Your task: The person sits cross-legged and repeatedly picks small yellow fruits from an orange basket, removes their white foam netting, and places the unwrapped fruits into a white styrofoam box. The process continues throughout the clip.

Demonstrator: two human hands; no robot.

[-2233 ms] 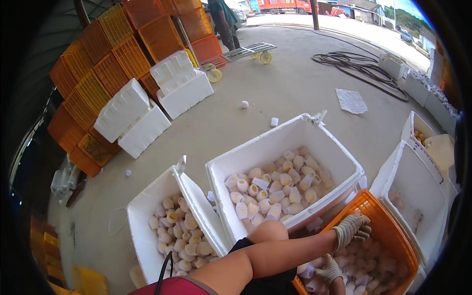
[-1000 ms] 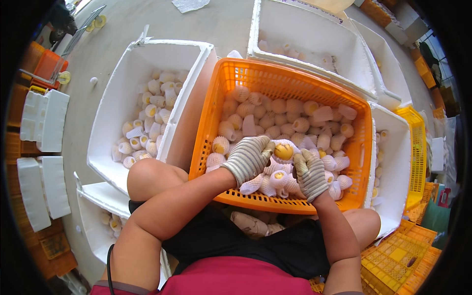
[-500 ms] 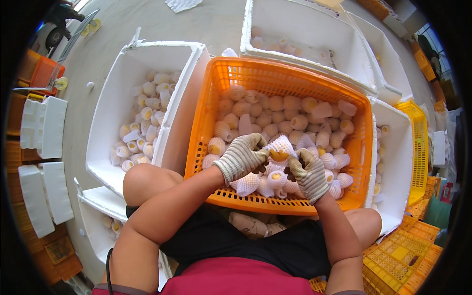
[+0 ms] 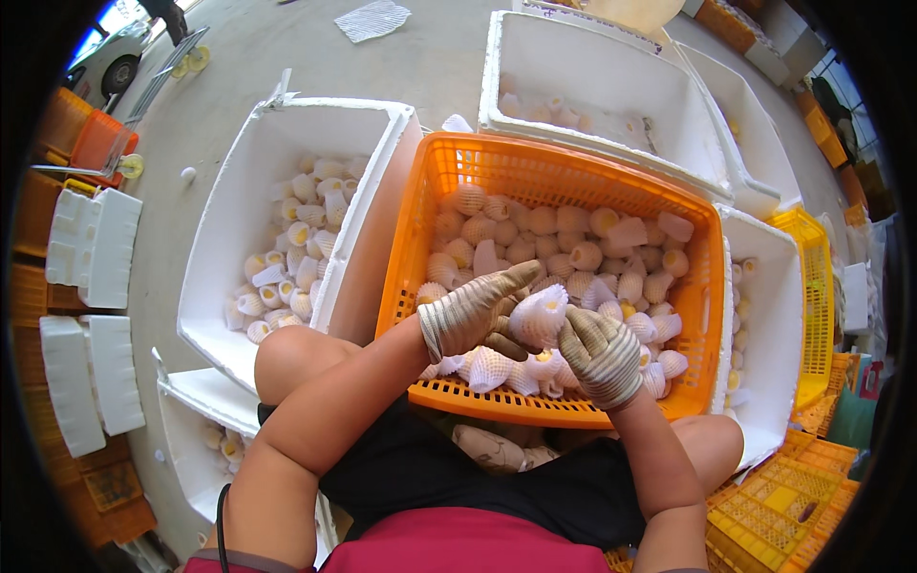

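Note:
Above the near part of an orange plastic crate is a round yellowish fruit in a white foam net sleeve. My right hand, in a striped knit glove, pinches the sleeve at its right side. My left hand, gloved alike, is at its left with the fingers stretched and apart. Whether those fingertips touch the sleeve is hard to tell. Below both hands the crate holds many more net-wrapped fruits, some with the yellow end showing.
White foam boxes surround the crate: one with wrapped fruits at left, one behind, one at right. Yellow crates are at lower right. A foam sheet lies on the floor; a person stands far left.
The foam sleeve now covers the fruit's yellow face, which showed before. My left fingers have opened out from their pinch. The whole view has shifted slightly.

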